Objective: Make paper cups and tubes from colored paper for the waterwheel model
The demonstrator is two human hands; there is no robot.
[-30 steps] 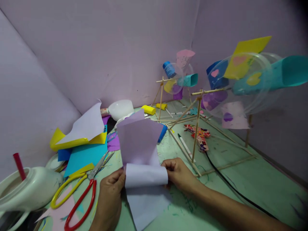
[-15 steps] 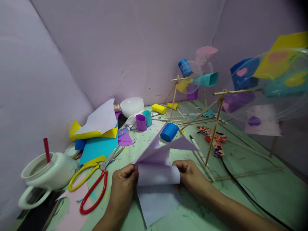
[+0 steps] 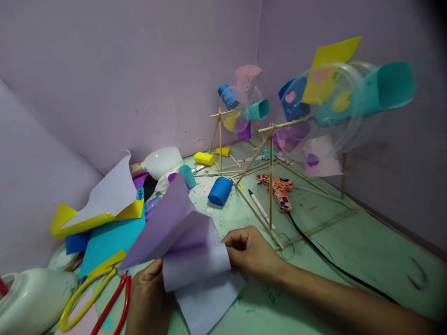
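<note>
Both my hands hold a light purple sheet of paper (image 3: pixel 195 260) that is curled over on itself low in the middle of the view. My left hand (image 3: pixel 148 293) grips the rolled part at its left end, fingers closed. My right hand (image 3: pixel 249 253) pinches the right end of the roll. The sheet's free upper flap (image 3: pixel 164 223) sticks up and to the left. Its lower end lies flat on the green table (image 3: pixel 349 251).
Scissors (image 3: pixel 98 298) with yellow and red handles lie to the left, beside a white jug (image 3: pixel 31 302). Coloured paper sheets (image 3: pixel 104 218) are piled behind. A blue paper tube (image 3: pixel 220 190), a stick-frame wheel (image 3: pixel 270 177), a glue gun (image 3: pixel 279 190) and its black cable (image 3: pixel 328 263) lie ahead.
The sheet's upper flap has swung from upright over to the left. My hands have kept their grip on the curl. The camera view shifted right, then back left.
</note>
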